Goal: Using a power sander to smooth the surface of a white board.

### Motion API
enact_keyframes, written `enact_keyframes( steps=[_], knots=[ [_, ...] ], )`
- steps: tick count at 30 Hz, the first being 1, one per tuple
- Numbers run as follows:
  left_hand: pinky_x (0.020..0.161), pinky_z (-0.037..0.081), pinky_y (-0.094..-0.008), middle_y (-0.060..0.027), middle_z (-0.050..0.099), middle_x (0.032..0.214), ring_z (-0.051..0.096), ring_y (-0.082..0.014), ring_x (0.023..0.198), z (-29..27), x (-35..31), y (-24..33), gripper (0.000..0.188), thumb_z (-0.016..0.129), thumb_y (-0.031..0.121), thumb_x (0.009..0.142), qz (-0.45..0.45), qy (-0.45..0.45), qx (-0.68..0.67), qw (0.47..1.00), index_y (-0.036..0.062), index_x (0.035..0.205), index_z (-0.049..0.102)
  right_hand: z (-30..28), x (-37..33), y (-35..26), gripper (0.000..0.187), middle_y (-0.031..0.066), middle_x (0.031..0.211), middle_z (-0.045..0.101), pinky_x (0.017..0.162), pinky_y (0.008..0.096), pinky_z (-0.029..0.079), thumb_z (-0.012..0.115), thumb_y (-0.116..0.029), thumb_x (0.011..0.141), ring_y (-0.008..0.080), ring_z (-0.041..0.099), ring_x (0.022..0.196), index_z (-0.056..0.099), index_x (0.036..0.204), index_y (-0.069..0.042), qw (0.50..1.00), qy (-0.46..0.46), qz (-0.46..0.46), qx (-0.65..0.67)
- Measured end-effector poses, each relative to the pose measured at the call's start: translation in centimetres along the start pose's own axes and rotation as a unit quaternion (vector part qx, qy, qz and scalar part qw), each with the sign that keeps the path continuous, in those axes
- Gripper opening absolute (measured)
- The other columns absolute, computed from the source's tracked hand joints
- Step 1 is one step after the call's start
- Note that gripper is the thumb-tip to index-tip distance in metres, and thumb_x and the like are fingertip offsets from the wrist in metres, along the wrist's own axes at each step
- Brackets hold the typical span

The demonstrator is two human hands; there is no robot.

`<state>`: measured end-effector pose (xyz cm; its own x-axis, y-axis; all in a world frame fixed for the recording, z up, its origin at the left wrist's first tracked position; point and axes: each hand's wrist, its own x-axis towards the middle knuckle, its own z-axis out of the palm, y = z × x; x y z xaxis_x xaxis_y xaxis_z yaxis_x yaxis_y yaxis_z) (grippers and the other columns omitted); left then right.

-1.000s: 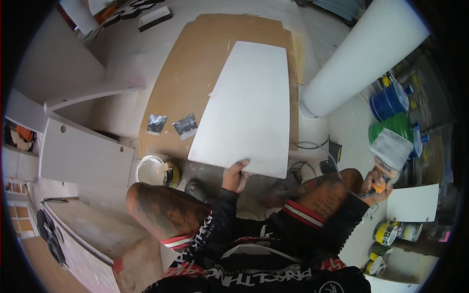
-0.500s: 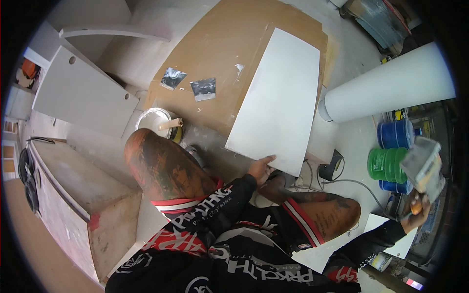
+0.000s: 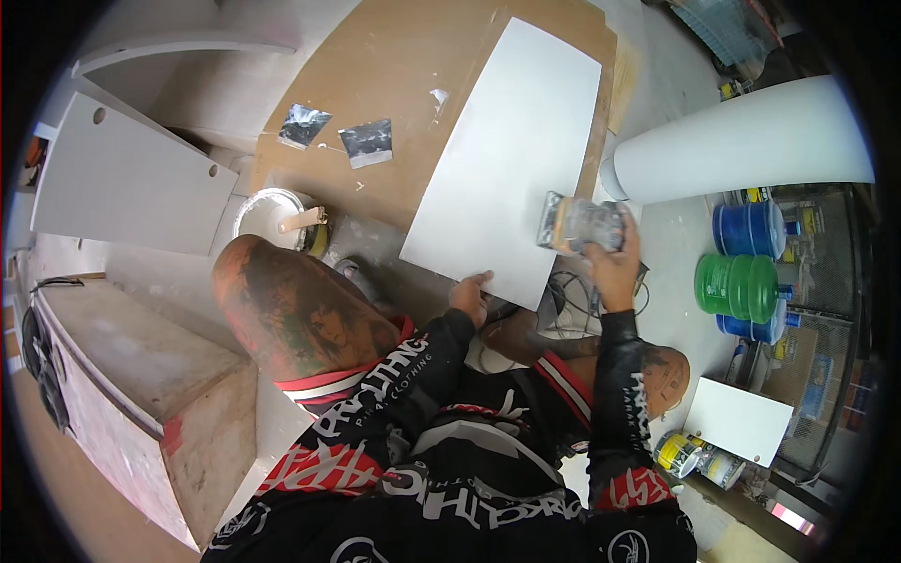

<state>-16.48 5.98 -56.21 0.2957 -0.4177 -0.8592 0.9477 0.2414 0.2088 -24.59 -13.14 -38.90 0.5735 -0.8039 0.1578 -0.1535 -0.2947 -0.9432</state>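
A long white panel point(image 3: 507, 141) lies over brown cardboard point(image 3: 399, 75), its near end close to my legs. My left hand point(image 3: 469, 298) pinches the panel's near edge, thumb on top and fingers underneath. My right hand point(image 3: 615, 263) is closed round the body of a dusty, square-padded palm sander point(image 3: 568, 223). The sander is over the panel's right edge, tilted and slightly blurred; whether its pad touches the surface I cannot tell. Two dark square sheets point(image 3: 366, 144) rest on the cardboard, left of the panel.
An open bucket point(image 3: 267, 211) with a wooden-handled tool stands beyond my left knee. A large white cylinder point(image 3: 732, 145) and blue and green water jugs point(image 3: 737, 286) are at right. Dark cables point(image 3: 577, 296) lie near the panel's end. A worn box point(image 3: 150, 366) stands at left.
My right hand has swung the sander from the far right, beside the jugs, leftward to the panel's right edge. My left hand keeps its grip on the panel. The view has shifted slightly.
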Motion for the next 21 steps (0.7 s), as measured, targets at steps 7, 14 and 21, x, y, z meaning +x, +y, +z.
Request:
enact_keyframes(
  steps=[7, 14, 21],
  knots=[
    [0.077, 0.055, -0.0356, -0.0086, 0.064, 0.110, 0.063, -0.0208, 0.093, 1.4, -3.2, 0.8, 0.030, 0.076, 0.009, 0.089, 0.040, 0.046, -0.018, 0.998, 0.0053, 0.113, 0.058, 4.6, -1.8, 3.7, 0.081, 0.0162, 0.129, 0.041, 0.104, 0.0384, 0.048, 0.068, 0.005, 0.071, 0.0280, 0.052, 0.117, 0.048, 0.148, -0.009, 0.984, -0.027, -0.003, -0.174],
    [0.086, 0.054, -0.0395, -0.0108, 0.063, 0.120, 0.063, -0.0230, 0.102, 1.8, -3.1, 0.7, 0.037, 0.068, 0.021, 0.098, 0.042, 0.066, -0.019, 0.997, 0.0056, 0.129, 0.055, 6.3, 2.2, 4.0, 0.079, 0.0196, 0.130, 0.044, 0.098, 0.0400, 0.052, 0.074, -0.013, 0.073, 0.0336, 0.057, 0.112, 0.049, 0.148, -0.014, 0.968, -0.003, 0.024, -0.249],
    [0.084, 0.052, -0.0445, -0.0119, 0.062, 0.113, 0.062, -0.0233, 0.098, 3.5, -3.7, 1.1, 0.042, 0.061, 0.028, 0.101, 0.025, 0.102, 0.006, 0.994, -0.0036, 0.128, 0.052, 9.7, 13.1, 6.0, 0.082, 0.0248, 0.137, 0.044, 0.103, 0.0441, 0.049, 0.076, -0.026, 0.077, 0.0397, 0.059, 0.117, 0.043, 0.151, -0.018, 0.938, 0.006, 0.019, -0.346]
  ],
)
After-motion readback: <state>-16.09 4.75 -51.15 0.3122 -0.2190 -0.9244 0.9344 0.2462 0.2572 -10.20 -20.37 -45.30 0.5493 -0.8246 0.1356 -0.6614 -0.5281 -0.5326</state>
